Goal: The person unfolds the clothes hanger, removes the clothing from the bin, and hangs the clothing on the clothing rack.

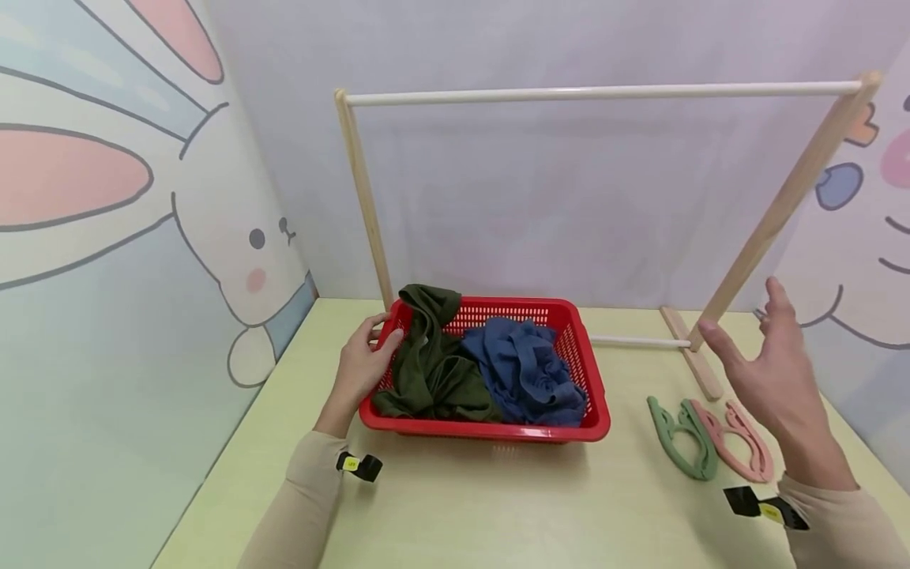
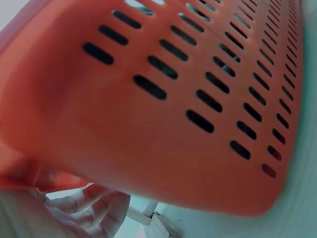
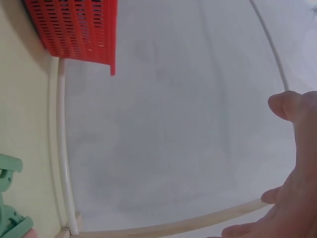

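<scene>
Head view: we see the left hand (image 1: 364,365), fingers clamped on the red basket (image 1: 490,430), and the right hand (image 1: 776,375), fingers apart, raised near the pink hanger (image 1: 759,469).

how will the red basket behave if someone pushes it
The red basket would probably slide rather than tip, since it looks wide for its height. It is likely light for its size, with slotted, plastic-looking walls and only cloth visible inside. The crumpled green cloth and blue cloth look soft and may shift a little.
</scene>
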Demonstrator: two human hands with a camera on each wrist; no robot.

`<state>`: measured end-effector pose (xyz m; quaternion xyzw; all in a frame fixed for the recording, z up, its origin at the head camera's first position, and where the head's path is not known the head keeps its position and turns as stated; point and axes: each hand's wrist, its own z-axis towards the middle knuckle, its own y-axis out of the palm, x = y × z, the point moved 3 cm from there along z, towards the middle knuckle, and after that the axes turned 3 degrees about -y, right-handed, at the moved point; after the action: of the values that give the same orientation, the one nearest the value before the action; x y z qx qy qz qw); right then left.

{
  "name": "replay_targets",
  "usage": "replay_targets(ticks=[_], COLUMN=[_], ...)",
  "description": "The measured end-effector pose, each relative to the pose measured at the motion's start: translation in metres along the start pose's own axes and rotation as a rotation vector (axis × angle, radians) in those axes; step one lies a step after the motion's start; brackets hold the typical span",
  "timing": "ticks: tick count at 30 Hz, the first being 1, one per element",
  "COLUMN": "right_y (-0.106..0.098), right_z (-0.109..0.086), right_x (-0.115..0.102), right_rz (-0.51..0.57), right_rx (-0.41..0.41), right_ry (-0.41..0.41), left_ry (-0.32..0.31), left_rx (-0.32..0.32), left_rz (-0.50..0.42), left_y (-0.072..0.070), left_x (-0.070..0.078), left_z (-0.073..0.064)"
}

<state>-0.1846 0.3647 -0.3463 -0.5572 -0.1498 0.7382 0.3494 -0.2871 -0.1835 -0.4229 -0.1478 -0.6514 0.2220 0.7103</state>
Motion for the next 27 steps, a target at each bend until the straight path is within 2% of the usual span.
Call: replay_targets(ticks=[10, 20, 24, 27], right_y=[-0.012, -0.011, -0.008, -0.007], right_z=[-0.019, -0.034, -0.038, -0.04], right_x=[0.017, 0.056, 0.072, 0.082], right_rz=[0.056, 0.047, 0.028, 0.025], right_rx=[0.044, 0.039, 0.026, 0.011], right_ry=[0.122, 0.213, 0.232, 0.213], left_ry=[-0.052, -0.051, -0.062, -0.07], left_rx=[-0.035, -0.056, -0.056, -0.056], left_rz=[-0.056, -0.047, -0.049, -0.055], left_y=[0.0, -0.002, -0.002, -0.001], left_x=[-0.001, -0.001, 0.0, 0.0], left_z=[0.0, -0.003, -0.002, 0.0])
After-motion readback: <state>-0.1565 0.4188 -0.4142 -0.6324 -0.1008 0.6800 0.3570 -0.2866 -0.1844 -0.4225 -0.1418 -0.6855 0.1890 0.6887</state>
